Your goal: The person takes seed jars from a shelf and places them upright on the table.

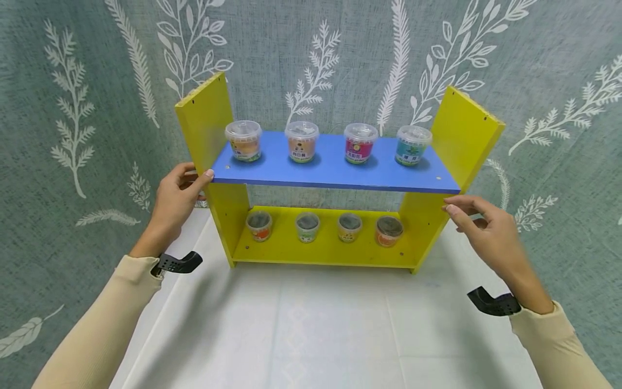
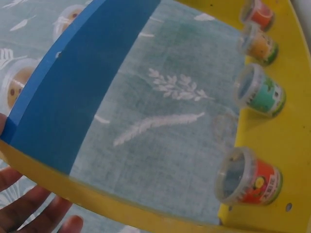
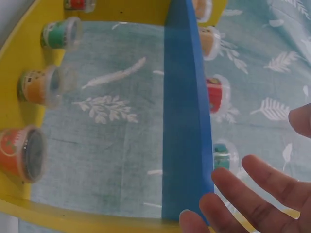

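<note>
A small yellow shelf unit (image 1: 452, 140) with a blue middle board (image 1: 335, 167) stands upright. My left hand (image 1: 177, 202) grips its left side, thumb at the board's front corner, fingers on the panel's outer face. My right hand (image 1: 486, 229) is beside the right panel, fingers spread and loosely bent in the right wrist view, holding nothing; whether a fingertip touches the panel, I cannot tell. Several lidded plastic cups, among them a pink-labelled cup (image 1: 358, 150) and a teal-labelled cup (image 1: 409, 153), line the blue board. More cups, including an orange-labelled cup (image 1: 261, 233), stand on the yellow bottom board (image 1: 320, 254).
White cloth (image 1: 330, 329) covers the table under and before the unit. A grey-green curtain (image 1: 272, 59) with white leaf prints hangs close behind and at both sides. The yellow left panel (image 1: 209, 116) rises above the blue board.
</note>
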Tool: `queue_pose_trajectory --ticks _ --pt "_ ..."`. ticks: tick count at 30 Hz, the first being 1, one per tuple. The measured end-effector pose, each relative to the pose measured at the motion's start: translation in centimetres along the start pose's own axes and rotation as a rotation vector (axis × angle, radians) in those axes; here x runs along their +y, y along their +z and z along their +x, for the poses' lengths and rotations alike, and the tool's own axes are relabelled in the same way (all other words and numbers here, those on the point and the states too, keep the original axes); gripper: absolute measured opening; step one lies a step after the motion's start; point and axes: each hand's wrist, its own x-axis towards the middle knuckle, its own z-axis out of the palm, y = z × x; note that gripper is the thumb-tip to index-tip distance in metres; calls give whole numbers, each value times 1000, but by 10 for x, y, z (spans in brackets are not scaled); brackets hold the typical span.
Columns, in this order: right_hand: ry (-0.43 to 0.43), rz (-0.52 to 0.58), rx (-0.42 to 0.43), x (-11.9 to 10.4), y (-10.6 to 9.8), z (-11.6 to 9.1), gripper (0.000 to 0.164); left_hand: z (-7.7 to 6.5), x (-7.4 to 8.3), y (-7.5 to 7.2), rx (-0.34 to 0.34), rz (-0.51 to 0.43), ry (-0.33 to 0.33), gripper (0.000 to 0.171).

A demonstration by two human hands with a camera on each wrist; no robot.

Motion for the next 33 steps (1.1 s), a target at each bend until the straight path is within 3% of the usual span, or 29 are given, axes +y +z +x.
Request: queue_pose_trajectory --ticks 9,16,33 --pt "38 18 53 -12 -1 21 33 1 -1 1 -8 -12 -21 64" --pt "-15 45 106 -20 9 37 34 1 -2 0 -16 -22 -18 63" --pt "-27 4 159 -27 19 66 48 0 -4 1 -29 -52 -26 62"
